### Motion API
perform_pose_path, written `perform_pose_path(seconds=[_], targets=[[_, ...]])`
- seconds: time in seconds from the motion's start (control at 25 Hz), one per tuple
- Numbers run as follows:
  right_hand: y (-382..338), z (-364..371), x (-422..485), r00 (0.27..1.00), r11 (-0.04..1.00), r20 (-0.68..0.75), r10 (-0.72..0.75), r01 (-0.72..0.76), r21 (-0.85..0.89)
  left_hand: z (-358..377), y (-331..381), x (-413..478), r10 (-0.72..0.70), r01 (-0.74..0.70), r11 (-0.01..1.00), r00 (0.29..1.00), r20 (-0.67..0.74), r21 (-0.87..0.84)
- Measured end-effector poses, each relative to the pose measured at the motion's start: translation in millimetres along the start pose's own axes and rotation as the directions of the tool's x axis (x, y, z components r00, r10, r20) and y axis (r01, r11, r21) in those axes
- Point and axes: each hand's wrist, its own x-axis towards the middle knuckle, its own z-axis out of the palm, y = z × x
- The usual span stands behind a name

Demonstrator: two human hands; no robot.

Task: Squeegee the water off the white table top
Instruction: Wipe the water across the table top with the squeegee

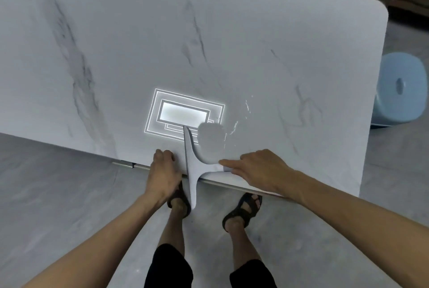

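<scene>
This looks like a room in a home: a white marble-patterned table top (162,32) reflects a rectangular ceiling lamp, a grey tiled floor (58,183) lies below, a pale blue plastic stool (399,88) stands beside it, and the person wears sandals (243,208).

Squeegee (191,167) at table (301,32) edge, both hands near, maybe touching; water (234,125) beside.

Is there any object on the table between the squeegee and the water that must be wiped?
Nothing visible. The squeegee lies at the near edge of the table, and the water glistens just right of its blade, with bare surface between them.
</scene>
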Motion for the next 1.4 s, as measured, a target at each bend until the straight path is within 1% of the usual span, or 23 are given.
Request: perform_pose_path(seconds=[0.12, 0.24, 0.32, 0.44, 0.6, 0.76, 0.8, 0.84, 0.88, 0.96, 1.04, 1.12, 1.2, 1.28, 1.4], targets=[[50, 0, -43, 0.999, 0.999, 0.002, 0.049, -0.049, 0.002, 29, 30, -17, 0.028, -0.027, 0.999, 1.000, -0.009, 0.039], [94, -3, -86, 0.995, 0.995, 0.020, 0.096, -0.095, -0.035, 56, 60, -29, 0.046, -0.049, 0.996, 0.998, 0.042, 0.068], [117, -8, -112, 0.990, 0.990, 0.036, 0.137, -0.136, -0.050, 66, 72, -31, 0.017, -0.028, 0.995, 0.993, 0.113, 0.094], [148, -19, -149, 0.977, 0.976, 0.043, 0.210, -0.207, -0.071, 68, 86, -27, -0.079, 0.050, 0.990, 0.971, 0.227, 0.131], [172, -32, -178, 0.953, 0.952, 0.060, 0.297, -0.291, -0.093, 68, 96, -20, -0.173, 0.126, 0.977, 0.940, 0.295, 0.170], [168, -44, -189, 0.954, 0.948, 0.025, 0.298, -0.293, -0.123, 68, 97, -20, -0.171, 0.128, 0.979, 0.939, 0.297, 0.158], [161, -46, -186, 0.959, 0.953, 0.021, 0.283, -0.279, -0.115, 66, 95, -21, -0.159, 0.128, 0.983, 0.951, 0.266, 0.131], [151, -47, -180, 0.968, 0.963, 0.027, 0.250, -0.246, -0.109, 62, 92, -23, -0.150, 0.131, 0.986, 0.968, 0.203, 0.103], [138, -45, -168, 0.980, 0.976, 0.038, 0.194, -0.189, -0.108, 57, 87, -26, -0.146, 0.137, 0.987, 0.983, 0.109, 0.085], [109, -39, -131, 0.998, 0.994, 0.064, 0.025, -0.018, -0.109, 48, 74, -30, -0.153, 0.159, 0.984, 0.985, -0.082, 0.079], [75, -30, -84, 0.983, 0.980, 0.115, -0.144, 0.158, -0.121, 41, 59, -30, -0.177, 0.187, 0.982, 0.968, -0.178, 0.041], [47, -21, -38, 0.954, 0.950, 0.154, -0.257, 0.279, -0.142, 34, 44, -28, -0.192, 0.192, 0.981, 0.955, -0.228, -0.024], [30, -19, 0, 0.936, 0.926, 0.153, -0.318, 0.341, -0.164, 28, 31, -23, -0.201, 0.185, 0.979, 0.950, -0.239, -0.088], [25, -23, 27, 0.933, 0.917, 0.127, -0.337, 0.356, -0.180, 25, 22, -18, -0.227, 0.193, 0.967, 0.948, -0.224, -0.166], [34, -33, 50, 0.949, 0.934, 0.092, -0.300, 0.312, -0.172, 24, 16, -11, -0.261, 0.208, 0.944, 0.945, -0.195, -0.258]])
